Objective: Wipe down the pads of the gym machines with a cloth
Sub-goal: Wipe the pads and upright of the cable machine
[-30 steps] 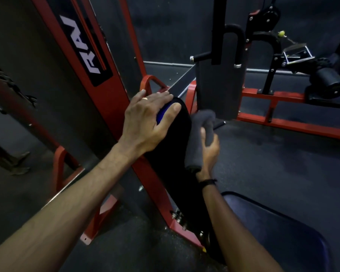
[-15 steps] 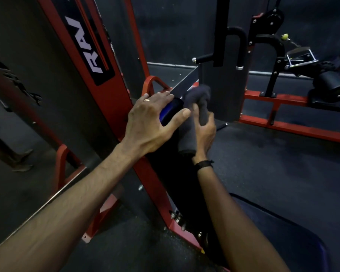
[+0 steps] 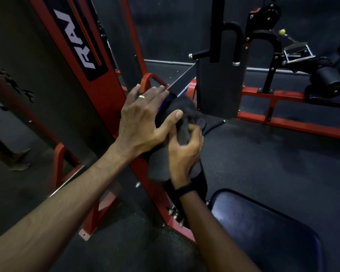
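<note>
A black upright back pad (image 3: 201, 183) with a blue top edge (image 3: 165, 104) leans against the red machine frame (image 3: 98, 91). My left hand (image 3: 143, 122), wearing a ring, rests over the pad's top, fingers spread and thumb reaching across. My right hand (image 3: 185, 152) grips a dark grey cloth (image 3: 182, 124) bunched against the pad's upper face, just below my left thumb. The cloth hides most of the upper pad. A dark blue seat pad (image 3: 263, 228) lies at the lower right.
A black weight stack cover (image 3: 218, 83) stands just behind the pad. Red floor rails (image 3: 294, 126) and a black roller pad (image 3: 330, 79) sit at the right. A mirror (image 3: 12, 107) on the left reflects a person's legs. Dark rubber floor lies between the machines.
My right hand moved up with the cloth, then came back down the pad face and curled round the bunched cloth. My left hand stayed on the pad's top.
</note>
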